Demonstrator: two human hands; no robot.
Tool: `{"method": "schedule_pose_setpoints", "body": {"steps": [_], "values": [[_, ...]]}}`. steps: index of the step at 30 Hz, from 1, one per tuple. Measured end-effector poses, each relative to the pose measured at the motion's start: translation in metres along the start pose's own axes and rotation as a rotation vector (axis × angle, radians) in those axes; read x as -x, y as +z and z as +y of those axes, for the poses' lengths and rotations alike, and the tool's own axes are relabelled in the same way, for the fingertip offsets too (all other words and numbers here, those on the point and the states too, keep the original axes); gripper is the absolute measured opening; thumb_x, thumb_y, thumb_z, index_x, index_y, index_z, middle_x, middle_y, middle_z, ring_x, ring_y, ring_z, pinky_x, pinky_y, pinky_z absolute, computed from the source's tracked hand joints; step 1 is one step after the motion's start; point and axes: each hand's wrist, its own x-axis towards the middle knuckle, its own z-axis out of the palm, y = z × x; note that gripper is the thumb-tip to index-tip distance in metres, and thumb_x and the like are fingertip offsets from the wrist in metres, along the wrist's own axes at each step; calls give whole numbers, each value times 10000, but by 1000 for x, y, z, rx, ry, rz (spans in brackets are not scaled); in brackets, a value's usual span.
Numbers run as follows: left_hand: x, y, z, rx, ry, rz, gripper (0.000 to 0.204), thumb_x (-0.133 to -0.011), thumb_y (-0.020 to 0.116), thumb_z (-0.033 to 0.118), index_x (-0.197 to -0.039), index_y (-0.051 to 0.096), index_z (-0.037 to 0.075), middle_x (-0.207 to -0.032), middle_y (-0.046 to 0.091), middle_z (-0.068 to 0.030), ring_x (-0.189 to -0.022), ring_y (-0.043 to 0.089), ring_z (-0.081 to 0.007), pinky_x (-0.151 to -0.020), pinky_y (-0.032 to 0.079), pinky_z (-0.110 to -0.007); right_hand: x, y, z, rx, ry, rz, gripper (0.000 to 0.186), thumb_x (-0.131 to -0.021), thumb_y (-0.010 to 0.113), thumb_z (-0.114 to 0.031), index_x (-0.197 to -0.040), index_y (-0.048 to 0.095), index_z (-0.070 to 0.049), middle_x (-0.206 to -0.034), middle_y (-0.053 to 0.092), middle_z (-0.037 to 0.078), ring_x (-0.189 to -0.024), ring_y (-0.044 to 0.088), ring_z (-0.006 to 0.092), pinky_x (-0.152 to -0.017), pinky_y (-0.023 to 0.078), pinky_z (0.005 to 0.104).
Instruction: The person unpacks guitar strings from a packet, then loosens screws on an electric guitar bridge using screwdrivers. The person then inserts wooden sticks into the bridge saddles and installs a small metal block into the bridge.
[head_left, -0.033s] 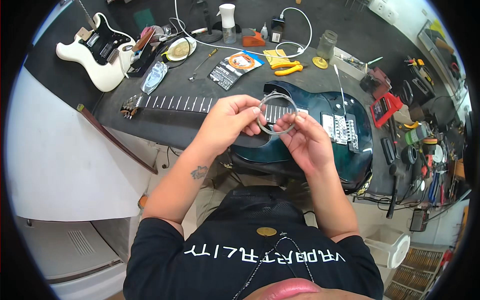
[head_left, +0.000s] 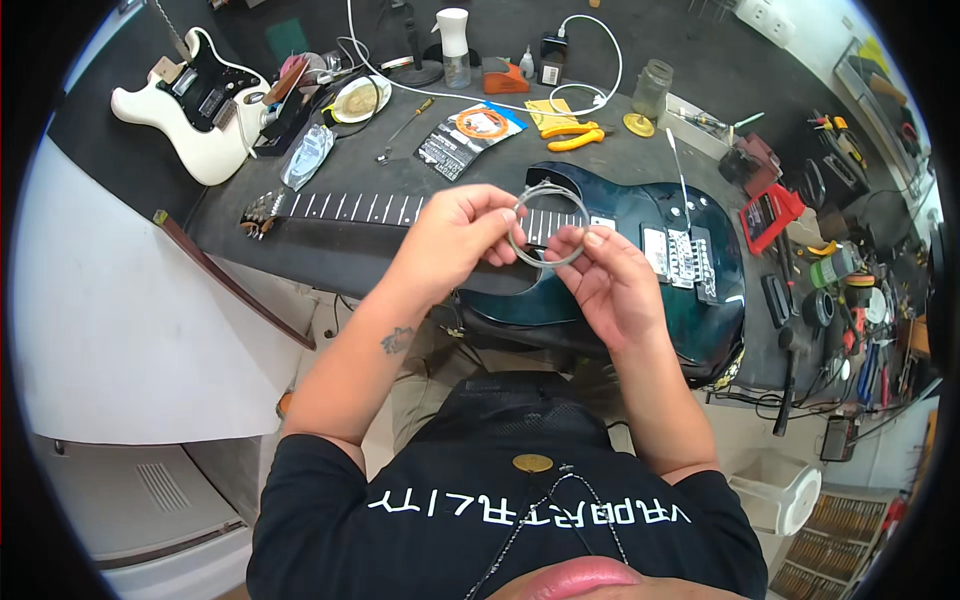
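Observation:
A coiled set of guitar strings (head_left: pixel 541 263) forms a thin grey ring, held up over the guitar. The thumb and fingers of my left hand (head_left: pixel 455 240) pinch its left side. On its right side, my right hand (head_left: pixel 618 275) grips the ring between thumb and fingertips, palm turned up. Beneath lies a dark teal electric guitar (head_left: pixel 640 335), neck pointing left. Its metal bridge (head_left: pixel 686 258) is bare of strings, and none show along the fretboard (head_left: pixel 350 207). My hands hide part of the neck and the body's near horn.
Behind the guitar lie a black string packet (head_left: pixel 468 140), yellow-handled pliers (head_left: pixel 578 138), a screwdriver (head_left: pixel 408 125) and a spray bottle (head_left: pixel 455 45). A white guitar body (head_left: pixel 190 120) leans at far left. Tools and a red case (head_left: pixel 770 225) crowd the right side.
Both hands and the coil have shifted very slightly to the left. The grip on the coil looks the same.

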Motion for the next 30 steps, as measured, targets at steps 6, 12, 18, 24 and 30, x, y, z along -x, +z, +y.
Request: {"method": "schedule_pose_setpoints", "body": {"steps": [6, 12, 18, 24, 30], "values": [[-83, -65, 17, -475, 47, 199, 178, -1028, 594, 105, -1093, 709, -13, -856, 716, -38, -673, 652, -101, -654, 560, -260, 32, -8, -10, 380, -196, 158, 268, -1020, 621, -64, -1265, 663, 37, -1227, 713, 134, -1197, 671, 246, -1081, 518, 407], [-146, -105, -21, -852, -230, 108, 184, -987, 627, 90, -950, 759, -31, -745, 731, -75, -671, 714, -123, -561, 573, -300, 73, -39, -57, 727, -348, 226, 160, -965, 650, -55, -1096, 710, 15, -1021, 736, 80, -953, 675, 167, -915, 526, 321], [-128, -80, -1, -1337, -103, 256, 217, -956, 701, 129, -1054, 770, -52, -810, 766, -164, -626, 753, -210, -646, 597, -359, 93, -77, -137, 861, -629, 424, 104, -1009, 640, -80, -1060, 698, -10, -1002, 726, 58, -905, 655, 125, -879, 518, 291], [-78, -41, 30, -1256, 43, 265, 241, -932, 739, 194, -1069, 787, 2, -986, 787, -190, -962, 766, -317, -856, 583, -424, 77, -130, -207, 1074, -579, 558, 111, -1016, 647, -118, -1058, 698, -29, -1006, 720, 28, -880, 632, 94, -829, 510, 271], [-54, -46, 22, -1144, 139, 176, 258, -920, 759, 165, -1107, 773, -12, -993, 793, -170, -908, 764, -275, -825, 584, -383, 4, -150, -252, 1191, -404, 302, 128, -1020, 646, -152, -1059, 693, -39, -993, 707, 17, -853, 623, 86, -803, 507, 256]]}}
